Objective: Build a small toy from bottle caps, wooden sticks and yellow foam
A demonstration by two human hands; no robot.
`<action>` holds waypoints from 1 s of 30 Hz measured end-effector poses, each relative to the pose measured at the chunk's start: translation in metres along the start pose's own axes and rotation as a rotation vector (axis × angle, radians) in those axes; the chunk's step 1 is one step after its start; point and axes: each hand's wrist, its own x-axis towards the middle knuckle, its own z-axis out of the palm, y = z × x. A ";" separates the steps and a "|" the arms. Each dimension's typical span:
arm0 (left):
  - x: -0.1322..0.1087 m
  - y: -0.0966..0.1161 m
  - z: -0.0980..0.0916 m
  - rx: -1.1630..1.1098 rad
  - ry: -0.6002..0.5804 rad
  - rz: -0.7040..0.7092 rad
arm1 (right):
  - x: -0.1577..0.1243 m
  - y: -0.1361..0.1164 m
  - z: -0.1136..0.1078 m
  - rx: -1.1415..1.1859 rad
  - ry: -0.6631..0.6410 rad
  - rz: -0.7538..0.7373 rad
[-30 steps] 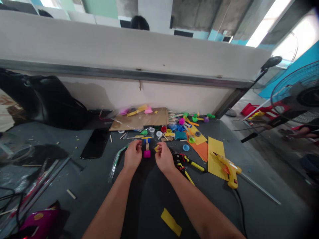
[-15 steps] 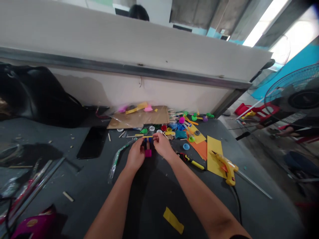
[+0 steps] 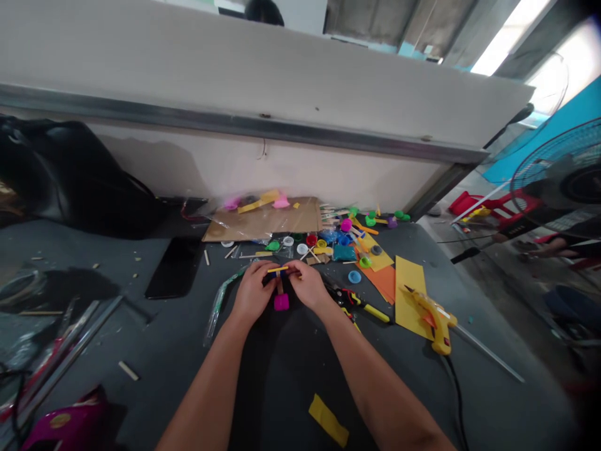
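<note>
A small craft-stick piece is held between my two hands over the dark table. Its magenta block (image 3: 282,302) sits at the near end of a short wooden stick (image 3: 280,287). Across the far end lies a yellow strip (image 3: 278,269), with a dark blue part just under it. My left hand (image 3: 252,293) is closed, fingers and thumb pinching the piece from the left. My right hand (image 3: 308,285) is closed on its right side, near the strip's end. The fingertips partly hide where the parts join.
Bottle caps, clay and sticks clutter the back, beside brown cardboard (image 3: 272,222). On the right lie a box cutter (image 3: 370,309), yellow paper (image 3: 407,313) and a yellow glue gun (image 3: 439,326) with a cord. A black phone (image 3: 173,268) and clear plastic tube (image 3: 218,307) lie left.
My right hand has come lower and closer to the piece, and both hands now pinch it. The magenta block sits slightly nearer to me. The view has shifted a little.
</note>
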 end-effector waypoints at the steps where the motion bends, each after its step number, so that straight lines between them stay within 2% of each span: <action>1: 0.000 -0.001 0.000 -0.014 -0.010 0.001 | -0.001 -0.001 -0.001 -0.011 0.010 -0.006; 7: -0.002 0.002 -0.001 -0.012 -0.094 -0.052 | -0.003 -0.010 -0.007 0.006 0.055 -0.034; 12: -0.003 0.003 -0.001 0.016 -0.130 0.049 | -0.004 -0.017 -0.008 0.189 -0.055 -0.007; 17: -0.003 0.001 0.000 -0.008 -0.172 0.047 | -0.002 -0.013 -0.009 0.383 -0.142 0.061; 24: -0.002 -0.001 0.001 -0.023 -0.198 0.079 | 0.000 -0.005 -0.007 0.189 -0.057 -0.059; 30: -0.001 -0.001 -0.001 -0.047 -0.190 0.089 | -0.001 -0.005 -0.006 0.330 -0.098 0.001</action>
